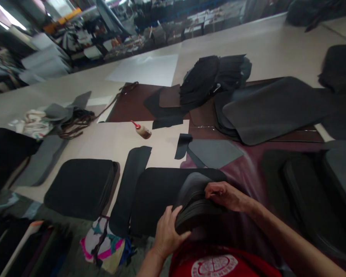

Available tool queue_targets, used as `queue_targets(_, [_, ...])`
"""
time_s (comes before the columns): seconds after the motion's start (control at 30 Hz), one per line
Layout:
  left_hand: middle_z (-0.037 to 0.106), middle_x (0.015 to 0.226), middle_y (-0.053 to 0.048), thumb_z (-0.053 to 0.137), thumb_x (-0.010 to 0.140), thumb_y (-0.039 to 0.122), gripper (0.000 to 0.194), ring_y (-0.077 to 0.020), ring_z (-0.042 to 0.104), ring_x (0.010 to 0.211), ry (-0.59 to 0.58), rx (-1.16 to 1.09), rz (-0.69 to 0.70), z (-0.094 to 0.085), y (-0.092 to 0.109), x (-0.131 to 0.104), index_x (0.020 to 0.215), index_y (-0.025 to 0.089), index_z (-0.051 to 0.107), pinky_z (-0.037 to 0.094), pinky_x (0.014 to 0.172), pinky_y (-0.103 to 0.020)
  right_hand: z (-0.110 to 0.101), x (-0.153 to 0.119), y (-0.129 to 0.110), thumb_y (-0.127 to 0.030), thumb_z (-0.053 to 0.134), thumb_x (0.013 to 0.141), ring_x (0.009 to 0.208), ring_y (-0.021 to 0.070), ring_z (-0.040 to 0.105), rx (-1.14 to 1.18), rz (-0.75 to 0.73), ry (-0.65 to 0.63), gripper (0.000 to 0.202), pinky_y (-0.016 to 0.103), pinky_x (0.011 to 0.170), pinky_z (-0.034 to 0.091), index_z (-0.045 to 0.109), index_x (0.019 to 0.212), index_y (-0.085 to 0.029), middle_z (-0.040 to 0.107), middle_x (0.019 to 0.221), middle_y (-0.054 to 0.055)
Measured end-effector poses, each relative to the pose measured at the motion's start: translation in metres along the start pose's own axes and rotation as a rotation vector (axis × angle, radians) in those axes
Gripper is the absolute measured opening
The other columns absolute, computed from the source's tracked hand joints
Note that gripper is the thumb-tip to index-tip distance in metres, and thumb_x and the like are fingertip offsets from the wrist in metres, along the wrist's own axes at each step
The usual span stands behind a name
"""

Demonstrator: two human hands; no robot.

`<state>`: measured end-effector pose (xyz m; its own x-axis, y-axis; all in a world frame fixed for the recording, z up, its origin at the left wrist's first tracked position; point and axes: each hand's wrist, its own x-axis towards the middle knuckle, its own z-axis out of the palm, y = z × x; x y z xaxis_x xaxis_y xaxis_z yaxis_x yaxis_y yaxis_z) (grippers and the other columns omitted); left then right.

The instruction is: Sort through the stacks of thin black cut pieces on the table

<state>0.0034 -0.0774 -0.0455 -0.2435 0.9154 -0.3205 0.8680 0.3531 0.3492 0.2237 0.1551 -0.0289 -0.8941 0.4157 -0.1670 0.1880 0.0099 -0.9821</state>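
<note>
Close in front of my body, a stack of black leather-like pieces [198, 206] is bent upward, its layered edges showing. My left hand [168, 231] grips the stack's left end, fingers over the edge and thumb below. At the far right edge, my right hand [223, 195] has its fingers curled in a pinch on the stack; how many layers it holds is hidden. Beneath lies a flat black panel [155, 192] with rounded corners. A long black strip [129, 188] lies to the left of that panel.
Another pile of black panels [77, 186] sits at the left table edge. A small bottle with a red nozzle [143, 131] lies mid-table. Farther back are bundled dark pieces [202, 82] and large dark sheets [273, 107]. Colourful scraps [105, 246] hang below the table edge.
</note>
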Motion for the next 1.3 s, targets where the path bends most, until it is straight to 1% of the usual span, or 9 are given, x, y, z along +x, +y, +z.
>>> queue_targets(0.17, [0.050,0.142,-0.015,0.085,0.064,0.035,0.082,-0.0354,0.055,0.127,0.000,0.001,-0.008,0.001,0.000,0.000,0.139,0.025,0.052,0.050,0.105,-0.050,-0.007,0.001,-0.012,-0.018,0.057,0.088,0.082,0.0150,0.060,0.062,-0.065,-0.085,0.015,0.026,0.074,0.046,0.072,0.089,-0.017,0.067,0.095,0.004])
queue_targets(0.33, [0.050,0.141,-0.015,0.085,0.064,0.036,0.083,-0.0344,0.056,0.126,-0.009,0.002,-0.004,0.000,0.000,0.000,0.139,0.025,0.051,0.050,0.104,-0.049,-0.012,0.003,-0.019,-0.038,0.061,0.093,0.082,0.0153,0.061,0.086,-0.013,-0.143,0.028,0.026,0.076,0.046,0.074,0.084,-0.015,0.066,0.093,0.006])
queue_targets(0.47, [0.050,0.142,-0.016,0.085,0.065,0.036,0.082,-0.0352,0.055,0.127,0.005,0.015,0.000,0.002,-0.001,-0.001,0.139,0.024,0.052,0.050,0.105,-0.049,-0.011,0.003,-0.016,-0.044,0.059,0.094,0.080,0.0152,0.059,0.091,-0.018,-0.139,0.035,0.027,0.075,0.046,0.073,0.082,-0.014,0.064,0.091,0.006])
queue_targets(0.7, [0.053,0.138,-0.015,0.086,0.063,0.036,0.083,-0.0346,0.058,0.124,0.025,0.017,0.021,0.000,-0.001,0.000,0.138,0.024,0.053,0.052,0.102,-0.048,-0.008,0.006,-0.012,-0.035,0.056,0.095,0.077,0.0140,0.057,0.000,-0.039,-0.108,0.028,0.026,0.072,0.045,0.069,0.080,-0.015,0.063,0.087,0.004])
queue_targets(0.8, [0.052,0.139,-0.015,0.086,0.063,0.036,0.083,-0.0351,0.057,0.125,0.023,0.016,0.014,-0.001,0.000,0.000,0.138,0.024,0.052,0.052,0.103,-0.048,-0.004,0.004,-0.007,-0.023,0.060,0.087,0.066,0.0115,0.052,-0.080,0.041,-0.018,0.009,0.023,0.062,0.041,0.067,0.088,-0.018,0.061,0.075,-0.001])
queue_targets(0.87, [0.052,0.140,-0.016,0.086,0.063,0.036,0.083,-0.0358,0.057,0.125,0.019,0.013,0.005,-0.001,0.000,0.000,0.138,0.024,0.053,0.052,0.103,-0.049,0.000,0.002,-0.004,-0.018,0.060,0.084,0.060,0.0101,0.046,-0.071,0.095,0.027,0.010,0.022,0.056,0.036,0.065,0.091,-0.019,0.058,0.070,-0.004])
queue_targets(1.03, [0.052,0.141,-0.016,0.085,0.063,0.036,0.082,-0.0365,0.058,0.124,0.011,0.008,0.008,-0.002,0.001,0.000,0.138,0.023,0.054,0.052,0.103,-0.050,-0.002,0.000,-0.006,-0.016,0.055,0.087,0.075,0.0136,0.057,0.023,-0.064,-0.031,0.015,0.025,0.068,0.044,0.070,0.085,-0.018,0.064,0.089,0.003])
queue_targets(1.17, [0.051,0.142,-0.016,0.086,0.063,0.037,0.083,-0.0369,0.056,0.127,0.001,0.011,-0.009,-0.002,0.001,0.000,0.138,0.023,0.053,0.051,0.104,-0.050,-0.010,0.002,-0.017,-0.020,0.060,0.088,0.085,0.0162,0.062,0.035,-0.038,-0.100,0.015,0.027,0.078,0.047,0.074,0.090,-0.017,0.067,0.097,0.005])
queue_targets(1.3, [0.051,0.142,-0.014,0.085,0.063,0.036,0.083,-0.0356,0.055,0.128,0.003,0.008,-0.005,-0.001,0.000,0.000,0.139,0.026,0.052,0.050,0.105,-0.050,-0.013,0.004,-0.023,-0.038,0.061,0.093,0.084,0.0161,0.062,0.040,-0.002,-0.146,0.027,0.027,0.079,0.047,0.075,0.085,-0.016,0.067,0.096,0.006])
